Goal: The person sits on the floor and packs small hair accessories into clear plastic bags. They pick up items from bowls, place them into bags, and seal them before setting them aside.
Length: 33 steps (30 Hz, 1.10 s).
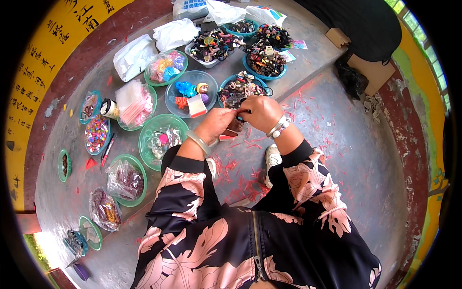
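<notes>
My left hand point(216, 125) and my right hand point(262, 113) meet above the floor between my knees. Fingers of both are pinched together at one spot, around something small and dark that my fingers mostly cover. A clear bangle circles my left wrist, and pale bracelets circle the right. Just beyond my fingers, a blue basket point(222, 98) holds a heap of dark and pink hair ties point(240, 86). Left of it, a clear bluish bowl point(173, 103) contains blue, orange and purple coiled pieces and a small white-and-red card box point(197, 106).
More baskets of hair ties point(211, 44) stand farther back, beside white plastic bags point(135, 57). At left are a green bowl of bagged pieces point(144, 139), a basket of colourful beads point(97, 134) and a red pen point(108, 151). Red scraps point(248, 180) litter the floor around my shoes.
</notes>
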Tool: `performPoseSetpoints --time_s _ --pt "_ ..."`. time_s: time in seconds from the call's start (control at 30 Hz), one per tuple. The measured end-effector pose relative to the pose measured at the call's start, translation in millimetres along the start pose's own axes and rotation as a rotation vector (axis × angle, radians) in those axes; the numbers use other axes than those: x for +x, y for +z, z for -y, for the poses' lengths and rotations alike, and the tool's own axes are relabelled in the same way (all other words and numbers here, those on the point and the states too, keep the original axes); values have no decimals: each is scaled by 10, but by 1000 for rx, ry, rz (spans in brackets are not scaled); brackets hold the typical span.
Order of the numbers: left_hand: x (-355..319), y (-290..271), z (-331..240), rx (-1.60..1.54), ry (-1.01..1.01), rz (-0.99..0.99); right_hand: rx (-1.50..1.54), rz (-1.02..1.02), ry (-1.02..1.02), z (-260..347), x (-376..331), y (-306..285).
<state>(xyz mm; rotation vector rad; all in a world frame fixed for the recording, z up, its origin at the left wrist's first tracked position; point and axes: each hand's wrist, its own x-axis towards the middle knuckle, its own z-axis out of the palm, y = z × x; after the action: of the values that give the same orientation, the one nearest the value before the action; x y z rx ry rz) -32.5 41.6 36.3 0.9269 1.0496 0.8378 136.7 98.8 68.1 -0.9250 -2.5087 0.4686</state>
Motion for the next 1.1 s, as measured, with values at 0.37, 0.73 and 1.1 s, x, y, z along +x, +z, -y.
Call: performPoseSetpoints --time_s 0.37,0.73,1.1 --pt "12 -9 30 -147 32 -31 229 -10 -246 -53 -1 -12" --pt "-56 -54 -81 -431 84 -54 595 -16 304 -103 -7 -215" --pt "-38 -34 -39 -224 21 -22 214 -88 -172 -124 -20 -190"
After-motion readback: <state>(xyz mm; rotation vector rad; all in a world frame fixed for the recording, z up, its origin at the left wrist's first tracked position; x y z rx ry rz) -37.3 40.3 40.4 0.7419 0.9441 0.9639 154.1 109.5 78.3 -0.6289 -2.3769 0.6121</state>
